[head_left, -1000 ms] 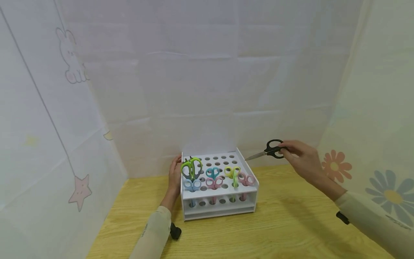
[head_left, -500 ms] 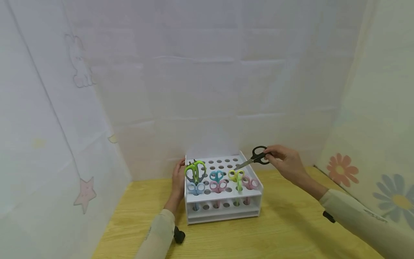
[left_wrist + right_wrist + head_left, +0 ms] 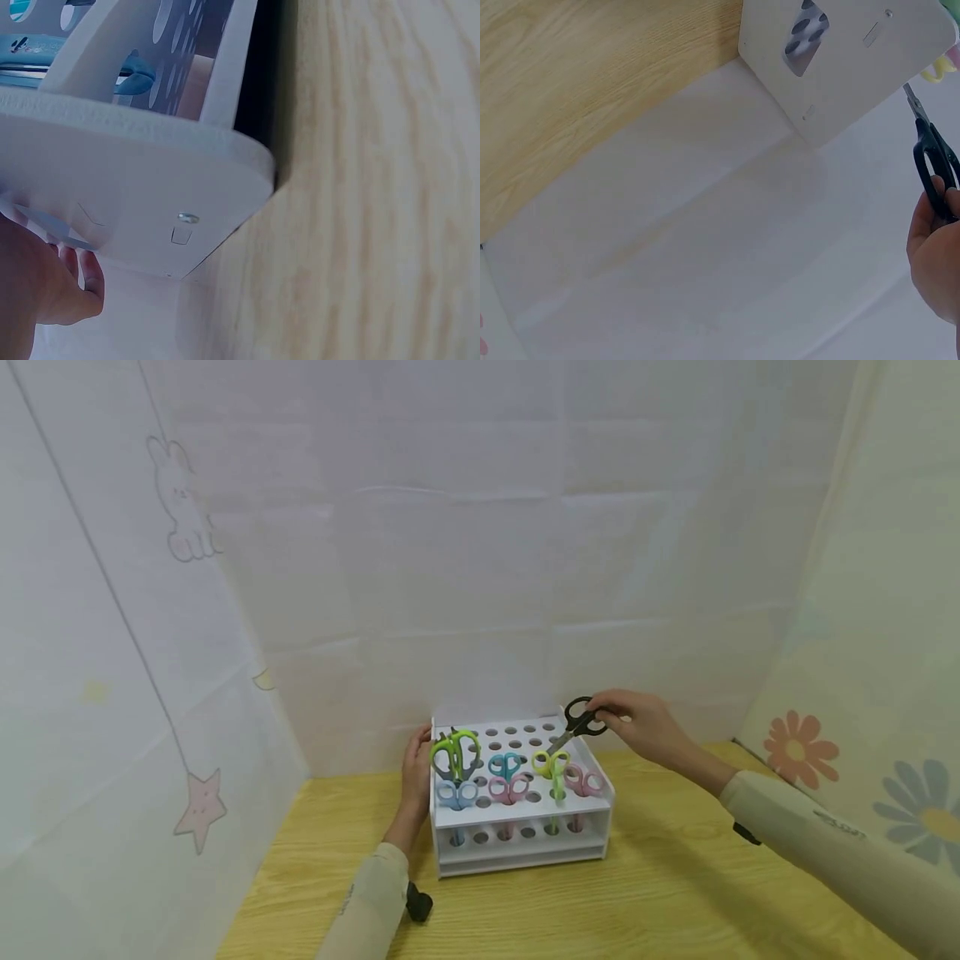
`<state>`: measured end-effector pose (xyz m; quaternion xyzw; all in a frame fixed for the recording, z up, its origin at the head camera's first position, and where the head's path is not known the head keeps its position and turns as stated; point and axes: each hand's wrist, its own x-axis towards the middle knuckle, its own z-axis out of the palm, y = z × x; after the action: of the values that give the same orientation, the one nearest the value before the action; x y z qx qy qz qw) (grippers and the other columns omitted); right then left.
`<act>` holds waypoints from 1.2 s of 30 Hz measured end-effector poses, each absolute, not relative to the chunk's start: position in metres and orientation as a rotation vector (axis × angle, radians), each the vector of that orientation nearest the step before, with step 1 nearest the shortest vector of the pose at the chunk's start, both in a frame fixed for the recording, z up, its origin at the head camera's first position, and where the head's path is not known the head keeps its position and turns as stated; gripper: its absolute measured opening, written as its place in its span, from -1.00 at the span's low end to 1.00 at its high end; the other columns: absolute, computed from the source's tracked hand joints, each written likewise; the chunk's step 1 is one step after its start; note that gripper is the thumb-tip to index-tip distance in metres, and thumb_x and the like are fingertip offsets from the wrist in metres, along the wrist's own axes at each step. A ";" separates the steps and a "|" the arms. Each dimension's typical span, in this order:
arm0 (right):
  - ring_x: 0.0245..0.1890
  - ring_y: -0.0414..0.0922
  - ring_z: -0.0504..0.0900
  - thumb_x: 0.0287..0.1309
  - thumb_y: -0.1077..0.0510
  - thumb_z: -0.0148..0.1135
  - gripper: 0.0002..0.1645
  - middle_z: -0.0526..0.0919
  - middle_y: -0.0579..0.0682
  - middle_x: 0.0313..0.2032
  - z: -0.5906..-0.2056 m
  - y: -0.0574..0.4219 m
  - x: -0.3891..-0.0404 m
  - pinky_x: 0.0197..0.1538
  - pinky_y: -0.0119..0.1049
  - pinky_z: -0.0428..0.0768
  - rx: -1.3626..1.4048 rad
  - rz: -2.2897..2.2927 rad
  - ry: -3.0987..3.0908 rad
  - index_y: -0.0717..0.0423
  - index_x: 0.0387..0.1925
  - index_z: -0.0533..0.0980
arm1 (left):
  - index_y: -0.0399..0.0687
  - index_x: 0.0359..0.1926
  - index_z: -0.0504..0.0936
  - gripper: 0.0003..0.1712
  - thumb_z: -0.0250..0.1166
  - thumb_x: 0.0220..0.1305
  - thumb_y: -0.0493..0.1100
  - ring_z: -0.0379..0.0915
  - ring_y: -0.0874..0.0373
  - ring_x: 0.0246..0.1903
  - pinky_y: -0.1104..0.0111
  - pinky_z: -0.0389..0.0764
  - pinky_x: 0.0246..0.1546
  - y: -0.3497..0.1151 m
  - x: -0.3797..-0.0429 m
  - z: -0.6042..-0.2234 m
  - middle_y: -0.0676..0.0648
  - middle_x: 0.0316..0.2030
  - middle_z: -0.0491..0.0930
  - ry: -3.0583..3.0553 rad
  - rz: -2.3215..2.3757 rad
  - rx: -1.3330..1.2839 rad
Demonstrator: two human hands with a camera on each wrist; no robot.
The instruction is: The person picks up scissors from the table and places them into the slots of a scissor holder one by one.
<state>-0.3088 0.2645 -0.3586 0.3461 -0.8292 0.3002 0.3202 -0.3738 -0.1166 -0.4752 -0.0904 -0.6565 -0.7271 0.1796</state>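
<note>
A white scissors rack (image 3: 525,814) with rows of round holes stands on the table. Light blue scissors (image 3: 457,794), pink scissors (image 3: 509,788), teal scissors (image 3: 504,766), yellow scissors (image 3: 551,763) and green-and-grey scissors (image 3: 456,753) stand in it, handles up. My left hand (image 3: 417,774) holds the rack's left side; in the left wrist view its fingers (image 3: 91,281) curl at the back edge. My right hand (image 3: 645,724) pinches black-handled scissors (image 3: 582,720) by a finger loop. Their blades point down and left over the rack's right part, tip close behind the yellow handles.
The wooden table (image 3: 337,852) reaches back to a white cloth wall (image 3: 450,568). Side cloths with printed drawings hang at left and right. An oblong cutout (image 3: 806,36) shows in the rack's right panel. More pink handles (image 3: 584,779) stand at its front right.
My right hand has carried the black scissors leftward, from beside the rack to over its right part, blades now steeper. The left hand keeps its place on the rack.
</note>
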 end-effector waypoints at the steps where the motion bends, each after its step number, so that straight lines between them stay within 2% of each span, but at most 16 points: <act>1: -0.22 -0.04 0.75 0.17 0.50 0.35 -0.71 0.74 0.09 -0.08 -0.358 0.262 -0.311 -0.18 -0.28 0.68 0.928 0.771 -2.176 0.19 -0.11 0.69 | -0.20 0.44 0.38 -0.49 -0.06 0.59 -0.14 0.29 -0.15 0.28 0.00 0.23 0.32 -0.118 -0.373 -0.474 -0.33 0.34 0.36 -1.858 -2.073 -0.256; 7: -0.24 -0.04 0.74 0.15 0.54 0.33 -0.69 0.75 0.12 -0.10 -0.356 0.248 -0.325 -0.24 -0.21 0.68 1.003 0.726 -2.193 0.19 -0.15 0.71 | -0.29 0.45 0.33 -0.49 -0.06 0.59 -0.21 0.28 -0.19 0.27 -0.03 0.25 0.31 -0.124 -0.366 -0.463 -0.41 0.36 0.31 -1.892 -2.119 -0.271; 11: -0.20 -0.01 0.72 0.17 0.55 0.31 -0.70 0.75 0.09 -0.11 -0.358 0.240 -0.335 -0.23 -0.16 0.67 1.039 0.716 -2.237 0.19 -0.16 0.71 | -0.28 0.45 0.34 -0.49 -0.07 0.59 -0.19 0.29 -0.17 0.26 -0.01 0.26 0.30 -0.122 -0.366 -0.466 -0.40 0.35 0.31 -1.877 -2.101 -0.273; 16: -0.20 -0.01 0.71 0.19 0.56 0.26 -0.64 0.76 0.08 -0.12 -0.360 0.234 -0.343 -0.27 -0.16 0.62 1.093 0.703 -2.299 0.10 -0.17 0.70 | -0.22 0.45 0.35 -0.47 -0.08 0.59 -0.12 0.29 -0.14 0.26 0.01 0.25 0.31 -0.116 -0.369 -0.473 -0.36 0.34 0.34 -1.856 -2.046 -0.261; 25: -0.10 0.02 0.70 0.27 0.54 0.20 -0.64 0.75 0.04 -0.10 -0.363 0.227 -0.347 -0.18 -0.11 0.64 1.062 0.789 -2.434 0.07 -0.16 0.70 | -0.21 0.43 0.38 -0.48 -0.06 0.56 -0.14 0.32 -0.16 0.23 0.02 0.28 0.28 -0.111 -0.371 -0.475 -0.35 0.31 0.37 -1.829 -2.051 -0.265; 32: -0.15 0.06 0.70 0.28 0.55 0.15 -0.65 0.75 0.08 -0.12 -0.366 0.222 -0.345 -0.22 -0.16 0.61 1.078 0.806 -2.477 0.17 -0.12 0.70 | -0.23 0.43 0.37 -0.47 -0.08 0.57 -0.12 0.31 -0.16 0.25 0.00 0.24 0.31 -0.110 -0.369 -0.472 -0.37 0.31 0.36 -1.852 -2.010 -0.256; 36: -0.14 0.01 0.69 0.31 0.52 0.16 -0.64 0.74 0.06 -0.09 -0.370 0.222 -0.345 -0.24 -0.20 0.59 1.078 0.791 -2.478 0.11 -0.09 0.70 | -0.22 0.44 0.36 -0.47 -0.08 0.58 -0.12 0.31 -0.15 0.25 0.00 0.25 0.30 -0.111 -0.370 -0.474 -0.36 0.32 0.36 -1.855 -2.027 -0.264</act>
<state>-0.3449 0.2216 -0.3699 0.3779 -0.8684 0.2771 0.1624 -0.3705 -0.1109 -0.4744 -0.0939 -0.6598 -0.7210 0.1896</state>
